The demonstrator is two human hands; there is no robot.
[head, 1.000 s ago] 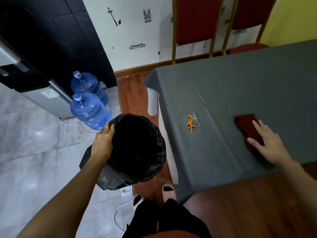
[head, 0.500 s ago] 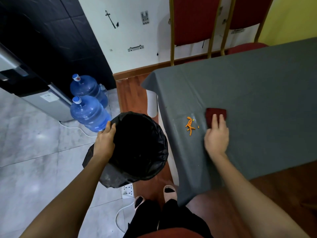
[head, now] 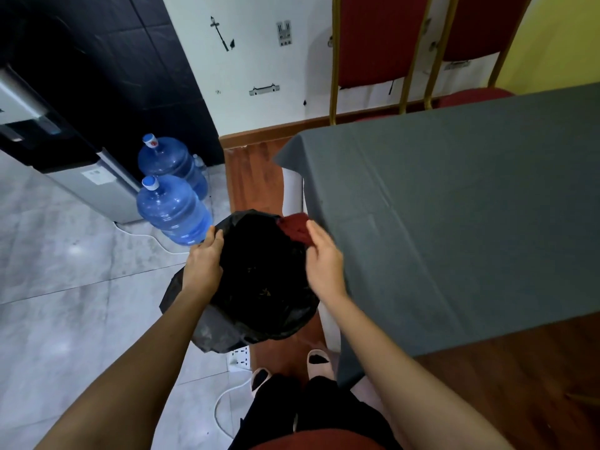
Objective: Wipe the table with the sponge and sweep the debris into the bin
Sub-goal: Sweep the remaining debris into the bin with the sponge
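Note:
My left hand (head: 205, 258) grips the left rim of the bin (head: 259, 326), which is lined with a black bag and held up beside the table's left edge. My right hand (head: 323, 260) holds the dark red sponge (head: 296, 229) over the bin's right rim, just off the edge of the table (head: 470, 203) with its grey cloth. Small orange bits of debris (head: 266, 291) lie deep inside the bin. No orange debris shows on the grey cloth.
Two blue water bottles (head: 172, 209) and a water dispenser (head: 65, 164) stand on the tiled floor to the left. Red chairs (head: 373, 43) stand behind the table. A white power strip (head: 239, 359) and cable lie by my feet.
My right hand swept the sponge leftwards across the cloth and off the table edge over the bin. The orange debris left the table and now lies in the bin.

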